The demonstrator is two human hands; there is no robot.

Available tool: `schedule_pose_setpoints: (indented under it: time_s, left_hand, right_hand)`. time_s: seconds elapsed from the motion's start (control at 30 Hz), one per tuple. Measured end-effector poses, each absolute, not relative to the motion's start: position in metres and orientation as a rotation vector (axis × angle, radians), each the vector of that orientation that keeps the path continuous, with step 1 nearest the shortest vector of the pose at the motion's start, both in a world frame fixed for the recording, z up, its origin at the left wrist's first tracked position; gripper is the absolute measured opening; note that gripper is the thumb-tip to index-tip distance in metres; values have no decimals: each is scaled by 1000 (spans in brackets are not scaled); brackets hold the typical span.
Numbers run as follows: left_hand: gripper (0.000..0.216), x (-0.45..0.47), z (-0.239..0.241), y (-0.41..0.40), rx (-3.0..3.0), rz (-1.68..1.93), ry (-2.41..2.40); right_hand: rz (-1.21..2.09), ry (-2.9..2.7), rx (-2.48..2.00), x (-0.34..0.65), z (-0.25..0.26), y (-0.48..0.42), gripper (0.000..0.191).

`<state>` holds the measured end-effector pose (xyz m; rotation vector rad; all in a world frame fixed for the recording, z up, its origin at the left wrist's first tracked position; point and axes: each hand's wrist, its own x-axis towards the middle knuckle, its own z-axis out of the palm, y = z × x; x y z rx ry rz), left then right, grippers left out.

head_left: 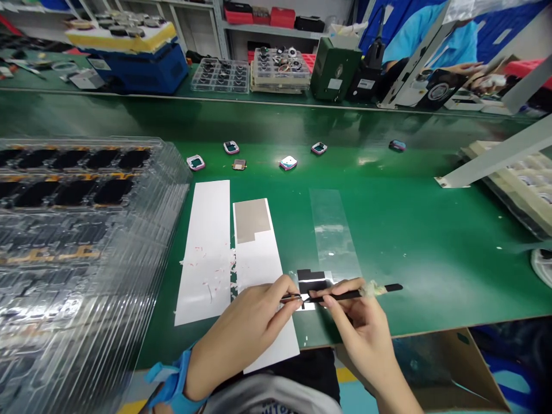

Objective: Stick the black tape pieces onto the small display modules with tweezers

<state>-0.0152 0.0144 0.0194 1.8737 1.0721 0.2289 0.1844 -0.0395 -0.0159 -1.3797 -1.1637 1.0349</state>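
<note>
My left hand (254,316), a blue band at its wrist, pinches a small thin dark part with an orange edge (290,297). Black tweezers (345,295) lie in the closed fingers of my right hand (360,322), with pale fuzzy wrapping (371,288) near their rear end. Their tip meets the edge of the small part, between the two hands. Just beyond the fingertips, a black adhesive sheet (311,279) with cut-out corners rests on the bench. A clear plastic strip (334,230) extends away behind it. My fingers hide much of the small part.
Two white sheets (204,247) lie left of centre, one bearing a grey-brown adhesive patch (251,219). Stacked clear trays of dark screens (77,190) fill the left side. Several small watch-like cases (288,163) sit farther back. A slanted white post (495,155) stands at the right.
</note>
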Motion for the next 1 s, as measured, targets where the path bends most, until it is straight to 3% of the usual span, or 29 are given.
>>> schedule_pose_setpoints:
  time_s: [0.47, 0.67, 1.0]
  left_hand:
    - [8, -13, 17, 15, 1863, 318, 1063]
    - [13, -12, 16, 17, 1867, 428, 1102]
    - [22, -13, 16, 15, 1899, 428, 1091]
  right_hand:
    - [1003, -1098, -1364, 183, -20, -39, 7]
    - [1000, -987, -1308, 185, -13, -38, 9]
    - [950, -1256, -1385, 187, -21, -41, 9]
